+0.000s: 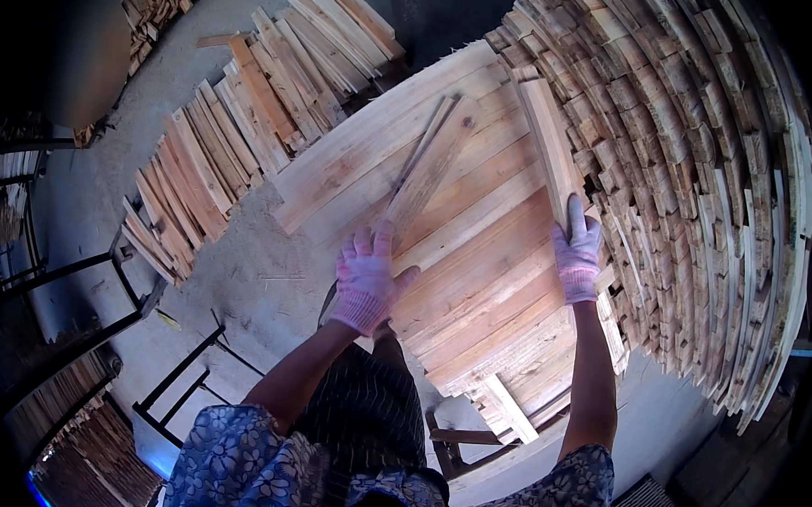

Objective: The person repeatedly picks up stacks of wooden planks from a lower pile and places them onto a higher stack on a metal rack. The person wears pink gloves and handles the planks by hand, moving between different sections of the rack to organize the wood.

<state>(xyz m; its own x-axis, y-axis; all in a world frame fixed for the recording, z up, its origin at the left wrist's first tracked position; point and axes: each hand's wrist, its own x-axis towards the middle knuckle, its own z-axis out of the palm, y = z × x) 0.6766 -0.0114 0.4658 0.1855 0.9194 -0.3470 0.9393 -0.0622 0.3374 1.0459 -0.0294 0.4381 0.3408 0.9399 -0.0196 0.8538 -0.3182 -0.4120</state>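
We see two hands in pale pink-and-white knitted gloves over a layer of pale wooden boards (488,258) in the centre of the frame. The left hand (368,274), left of centre, lies palm down at the near end of a loose wooden plank (440,159); its fingers reach forward and its thumb spreads wide to the right, but we cannot tell whether it grips the wood. That plank slants across the layer towards the upper centre, just beside a narrow dark-edged strip (423,144). The right hand (578,249), right of centre, is partly open at the near end of a long squared batten (549,146), index finger extended; we cannot tell how firmly it holds. The batten runs along the layer's right side, beside a tall stack of boards (696,158). Loose planks (195,164) lie in a row at upper left.
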